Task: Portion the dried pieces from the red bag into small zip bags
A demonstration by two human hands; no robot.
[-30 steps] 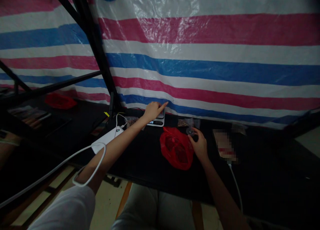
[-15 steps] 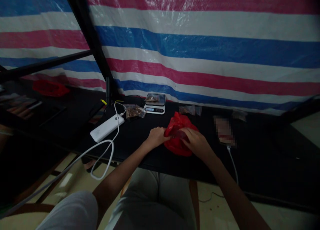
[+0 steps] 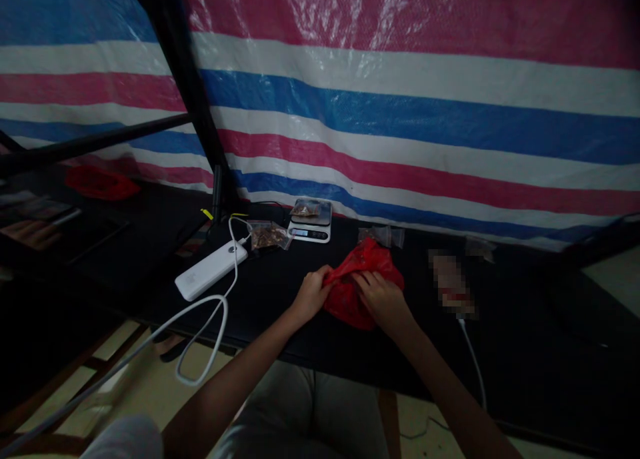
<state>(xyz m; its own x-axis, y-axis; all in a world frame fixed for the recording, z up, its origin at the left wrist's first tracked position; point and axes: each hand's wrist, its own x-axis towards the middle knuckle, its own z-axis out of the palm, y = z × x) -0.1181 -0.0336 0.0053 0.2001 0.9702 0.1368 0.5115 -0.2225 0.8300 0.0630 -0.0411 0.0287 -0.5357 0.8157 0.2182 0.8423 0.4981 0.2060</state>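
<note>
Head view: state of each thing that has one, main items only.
Red bag: crumpled, edge pinched by left hand, right hand touching it.
Scale: display lit, small bag on top.
Power bank: lying flat, cable plugged in.
Bag beside scale: lying flat, brown pieces inside.
Pixelated device: cable attached.

Two red bags [image 3: 350,307], one scale [image 3: 321,220], one power bank [image 3: 211,270].

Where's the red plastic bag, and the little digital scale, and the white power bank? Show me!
Red plastic bag [image 3: 350,304]: head view, lower front.
Digital scale [image 3: 315,234]: head view, front control panel.
White power bank [image 3: 209,272]: head view, middle of its top.
</note>
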